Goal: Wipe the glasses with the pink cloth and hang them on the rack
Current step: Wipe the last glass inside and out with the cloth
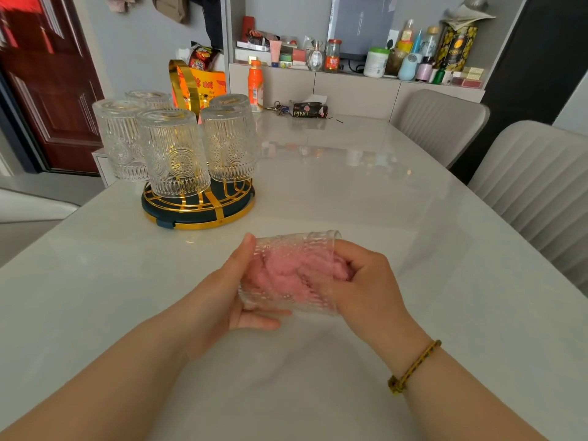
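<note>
A clear ribbed glass (280,246) lies on its side above the white table, its mouth to the right. My left hand (229,288) grips its base end, thumb on top and fingers underneath. My right hand (362,281) has its fingers inside the mouth, holding the pink cloth (286,275) bunched within the glass. At the back left stands the round dark rack (197,214) with gold wires. Several embossed glasses (173,151) hang upside down on it.
The white table (350,192) stretches ahead. An orange bottle (255,85), keys and a dark tissue box (310,110) sit at its far edge. Two grey chairs (528,179) stand on the right. A cluttered shelf runs along the back wall.
</note>
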The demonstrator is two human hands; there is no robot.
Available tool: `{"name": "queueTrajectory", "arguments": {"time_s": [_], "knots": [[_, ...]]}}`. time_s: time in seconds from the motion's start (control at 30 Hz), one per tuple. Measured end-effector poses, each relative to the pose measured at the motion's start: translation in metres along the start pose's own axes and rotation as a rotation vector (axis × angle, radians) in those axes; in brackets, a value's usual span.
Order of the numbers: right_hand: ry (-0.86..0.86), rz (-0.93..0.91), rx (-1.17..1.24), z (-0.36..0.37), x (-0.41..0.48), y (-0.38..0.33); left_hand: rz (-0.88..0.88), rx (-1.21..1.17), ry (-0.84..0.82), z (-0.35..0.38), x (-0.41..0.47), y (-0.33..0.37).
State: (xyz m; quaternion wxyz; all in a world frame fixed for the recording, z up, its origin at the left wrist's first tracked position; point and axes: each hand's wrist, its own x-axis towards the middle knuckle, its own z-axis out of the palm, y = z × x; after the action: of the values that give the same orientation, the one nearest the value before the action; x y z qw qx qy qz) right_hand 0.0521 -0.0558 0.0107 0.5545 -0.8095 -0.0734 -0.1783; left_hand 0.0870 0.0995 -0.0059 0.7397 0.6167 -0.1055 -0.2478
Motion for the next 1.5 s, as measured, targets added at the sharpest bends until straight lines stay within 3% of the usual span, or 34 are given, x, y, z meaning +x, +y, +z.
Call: {"name": "queueTrajectory", "arguments": {"time_s": [0.1, 0.17, 0.23, 0.33, 0.43, 0.5, 0.63, 0.73, 0.83, 0.93, 1.03, 1.1, 1.13, 1.23, 1.37, 1.43, 1.5], "knots": [[0.018, 0.224, 0.259, -0.005, 0.003, -0.005, 0.143, -0.042, -0.127, -0.005, -0.003, 0.005], [-0.086, 0.364, 0.589, -0.009, 0.003, -0.007, 0.21, -0.033, -0.16, -0.009, -0.005, 0.008], [-0.193, 0.42, 0.74, -0.01, 0.0, -0.01, 0.289, -0.034, -0.154, -0.012, -0.007, 0.009], [-0.146, 0.3, 0.521, -0.006, -0.002, -0.005, 0.313, -0.076, -0.072, -0.005, -0.009, 0.01], [-0.086, -0.091, 0.106, -0.002, -0.004, -0.003, 0.199, -0.177, -0.011, 0.003, -0.009, 0.008], [-0.079, -0.218, 0.023, 0.001, -0.005, 0.002, 0.103, -0.202, 0.007, 0.004, -0.008, 0.005], [-0.004, 0.138, 0.37, -0.002, 0.0, -0.004, 0.103, -0.137, -0.114, 0.0, -0.007, 0.004], [-0.088, 0.445, 0.702, -0.005, 0.002, -0.003, 0.197, -0.149, -0.176, -0.006, -0.006, 0.006], [-0.147, 0.512, 0.846, -0.005, 0.003, -0.005, 0.268, -0.122, -0.134, -0.011, -0.003, 0.006], [-0.111, 0.266, 0.489, -0.005, 0.001, -0.004, 0.275, -0.065, -0.073, -0.009, -0.003, 0.006], [-0.021, -0.199, -0.05, -0.001, -0.002, 0.002, 0.126, -0.061, -0.001, -0.001, -0.004, 0.005], [0.023, -0.355, -0.258, 0.001, -0.005, 0.011, 0.043, -0.013, 0.008, 0.001, -0.005, 0.003], [0.048, -0.298, -0.23, 0.001, -0.004, 0.009, 0.034, 0.018, 0.003, 0.0, -0.004, 0.002], [0.072, 0.063, 0.169, -0.003, 0.001, 0.002, 0.069, 0.041, -0.098, 0.0, -0.005, 0.003], [-0.147, 0.425, 0.766, -0.008, 0.002, -0.006, 0.199, -0.01, -0.179, -0.01, -0.005, 0.005], [-0.194, 0.432, 0.762, -0.009, 0.002, -0.006, 0.255, -0.02, -0.134, -0.012, -0.005, 0.006], [-0.178, 0.289, 0.536, -0.007, -0.001, -0.006, 0.266, 0.002, -0.097, -0.011, -0.006, 0.007]]}}
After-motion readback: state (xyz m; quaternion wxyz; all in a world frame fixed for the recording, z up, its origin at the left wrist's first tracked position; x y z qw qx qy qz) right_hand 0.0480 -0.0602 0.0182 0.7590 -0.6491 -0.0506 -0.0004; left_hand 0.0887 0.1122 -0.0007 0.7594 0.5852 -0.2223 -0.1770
